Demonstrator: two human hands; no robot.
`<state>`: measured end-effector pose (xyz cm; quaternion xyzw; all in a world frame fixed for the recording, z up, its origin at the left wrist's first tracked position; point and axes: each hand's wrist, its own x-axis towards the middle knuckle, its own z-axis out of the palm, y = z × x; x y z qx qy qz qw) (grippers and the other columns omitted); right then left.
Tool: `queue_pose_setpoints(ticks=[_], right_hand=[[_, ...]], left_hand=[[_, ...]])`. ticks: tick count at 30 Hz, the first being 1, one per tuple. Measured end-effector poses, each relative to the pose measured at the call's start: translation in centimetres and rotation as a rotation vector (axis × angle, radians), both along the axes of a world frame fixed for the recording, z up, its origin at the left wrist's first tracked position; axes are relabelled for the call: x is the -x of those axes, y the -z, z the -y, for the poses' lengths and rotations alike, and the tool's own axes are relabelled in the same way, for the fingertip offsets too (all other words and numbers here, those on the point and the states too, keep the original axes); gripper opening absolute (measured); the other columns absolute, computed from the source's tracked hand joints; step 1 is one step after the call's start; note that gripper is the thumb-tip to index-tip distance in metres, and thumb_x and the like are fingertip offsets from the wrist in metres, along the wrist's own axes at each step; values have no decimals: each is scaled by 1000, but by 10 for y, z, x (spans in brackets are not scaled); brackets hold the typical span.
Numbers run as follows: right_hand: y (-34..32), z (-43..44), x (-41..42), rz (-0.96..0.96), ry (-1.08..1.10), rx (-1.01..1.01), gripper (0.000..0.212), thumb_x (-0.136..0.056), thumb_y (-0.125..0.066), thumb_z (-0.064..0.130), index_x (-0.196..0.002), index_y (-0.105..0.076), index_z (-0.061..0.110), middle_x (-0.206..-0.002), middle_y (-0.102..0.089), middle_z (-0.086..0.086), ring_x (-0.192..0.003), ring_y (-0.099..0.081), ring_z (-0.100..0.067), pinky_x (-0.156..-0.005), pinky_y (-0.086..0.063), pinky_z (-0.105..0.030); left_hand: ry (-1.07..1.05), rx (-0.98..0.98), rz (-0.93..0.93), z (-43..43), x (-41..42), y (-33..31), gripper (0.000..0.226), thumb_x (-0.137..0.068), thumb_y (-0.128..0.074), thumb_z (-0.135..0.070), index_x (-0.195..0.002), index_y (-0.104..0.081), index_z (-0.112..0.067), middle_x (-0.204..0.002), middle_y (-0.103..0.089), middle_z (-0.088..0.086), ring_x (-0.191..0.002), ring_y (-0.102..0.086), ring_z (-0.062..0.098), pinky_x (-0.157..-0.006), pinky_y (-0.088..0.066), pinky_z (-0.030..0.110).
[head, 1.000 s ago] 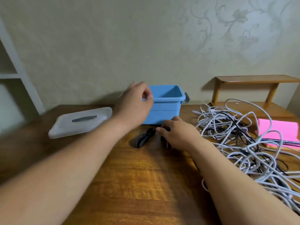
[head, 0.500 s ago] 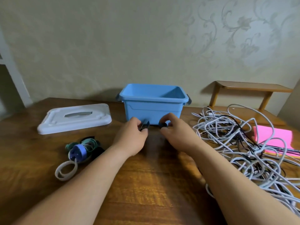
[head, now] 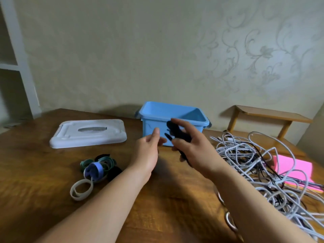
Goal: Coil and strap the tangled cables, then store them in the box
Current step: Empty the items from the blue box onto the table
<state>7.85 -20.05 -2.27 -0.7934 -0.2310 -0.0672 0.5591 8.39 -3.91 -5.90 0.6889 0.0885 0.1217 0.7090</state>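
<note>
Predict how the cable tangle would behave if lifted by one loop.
Likely floppy: the cables lie in loose, sagging loops. Probably the whole heap would drag along, since white and black strands interlace.

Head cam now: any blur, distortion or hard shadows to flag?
Head view: motion blur smears the right hand and the black strap it holds; left hand soft too; wide-angle tilts the white shelf frame at left; shadows soft, no glare.

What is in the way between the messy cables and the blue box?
Nothing I can see. The blue box is open, its white lid lies off to its left, and the cables lie to its right on the table. Only the right hand, holding a black strap, hovers in front of the box.
</note>
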Motion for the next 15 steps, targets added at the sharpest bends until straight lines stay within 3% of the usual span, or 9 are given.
queue_pose_setpoints(ticks=[3, 5, 7, 11, 13, 15], right_hand=[[-52, -9, -19, 210, 96, -19, 58, -104, -64, 12, -153, -44, 33, -123, -65, 9, -95, -73, -13, -59, -59, -28], [-88, -15, -52, 225, 157, 25, 64, -103, -66, 13, -158, -36, 23, -127, -63, 6, -97, -72, -14, -60, -58, -23], [-113, -19, -87, 242, 159, 243, 53, -101, -68, 11, -150, -47, 17, -129, -68, 2, -96, -70, -12, -67, -53, -19], [-114, -23, -135, 201, 85, 681, 43, -98, -73, 12, -138, -63, 20, -104, -70, 11, -92, -62, -15, -67, -42, -18], [-106, -21, -146, 150, 59, 809, 55, -96, -77, 17, -147, -58, 26, -118, -65, 9, -107, -61, -17, -76, -44, -20], [-96, -16, -151, 66, 37, 775, 72, -94, -80, 21, -157, -47, 33, -145, -57, 4, -126, -56, -18, -97, -46, -25]], left_hand=[[-49, -35, 58, 0, -6, 1, 35, -108, -50, -46, -98, -72, -21, -91, -70, -2, -85, -62, 19, -80, -49, 39], [-44, -63, 79, -1, -4, 5, 28, -106, -51, -40, -99, -68, -20, -88, -65, 0, -84, -60, 18, -76, -48, 38], [-44, -74, 87, -4, -3, 8, 23, -107, -51, -36, -101, -66, -20, -90, -64, 2, -84, -60, 17, -71, -48, 34], [-47, -89, 85, -8, -5, 10, 19, -108, -50, -33, -104, -66, -22, -90, -64, 1, -81, -59, 15, -66, -45, 30], [-50, -107, 89, -8, -5, 11, 19, -109, -51, -32, -102, -65, -21, -88, -64, 3, -77, -58, 15, -64, -45, 30], [-60, -142, 100, -6, -5, 11, 18, -109, -51, -31, -101, -64, -22, -88, -66, 5, -74, -58, 15, -63, -45, 29]])
